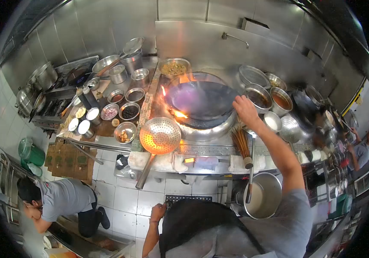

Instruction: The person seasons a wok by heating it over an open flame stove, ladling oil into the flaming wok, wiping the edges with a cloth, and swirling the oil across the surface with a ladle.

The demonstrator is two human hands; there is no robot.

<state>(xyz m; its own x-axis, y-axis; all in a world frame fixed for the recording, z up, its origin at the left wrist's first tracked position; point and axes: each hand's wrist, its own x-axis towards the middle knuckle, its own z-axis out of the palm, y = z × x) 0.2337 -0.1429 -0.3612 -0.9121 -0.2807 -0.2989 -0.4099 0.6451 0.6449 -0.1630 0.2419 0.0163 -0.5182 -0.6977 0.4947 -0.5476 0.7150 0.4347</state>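
Wears apron at six; curls left hand, contents unclear. Apparently pinches wok with right hand at two; risks burns from flames.

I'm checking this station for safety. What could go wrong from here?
The bare right hand is at the rim of the wok, with flames licking up its left side; a burn seems possible.
The strainer's handle juts past the counter's front edge, so a passing body might knock it.
The white towel lies near the burner and could perhaps catch if the fire flares.
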